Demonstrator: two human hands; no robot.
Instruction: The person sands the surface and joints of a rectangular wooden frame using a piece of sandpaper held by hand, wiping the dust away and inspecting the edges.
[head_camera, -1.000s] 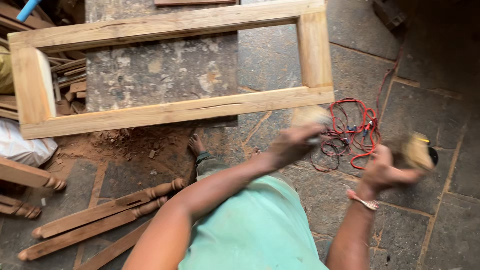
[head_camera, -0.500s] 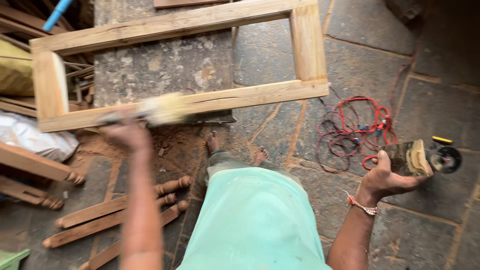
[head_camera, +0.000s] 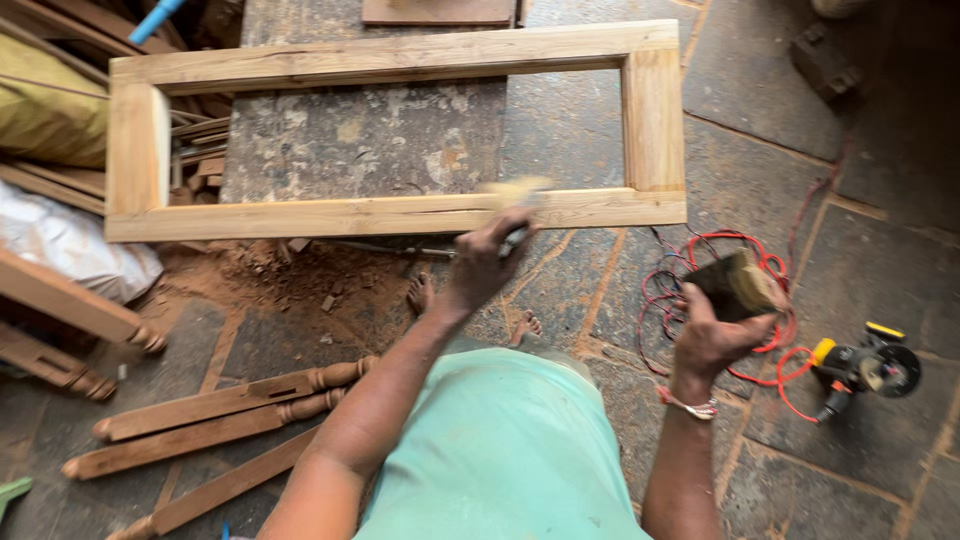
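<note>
here, left hand (head_camera: 480, 262): closed around a blurred brush (head_camera: 515, 200) touching the wooden frame (head_camera: 390, 214)'s near rail.
right hand (head_camera: 722, 330): gripped a dark block (head_camera: 735, 284) above the red cord (head_camera: 690, 275).
frame: flat on the stone desk (head_camera: 370, 140).

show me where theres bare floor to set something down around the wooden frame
Bare stone floor lies right of the wooden frame, above the red cable, and at bottom right below the power tool. Crowded: turned wooden legs, sawdust pile and sacks on the left.
</note>
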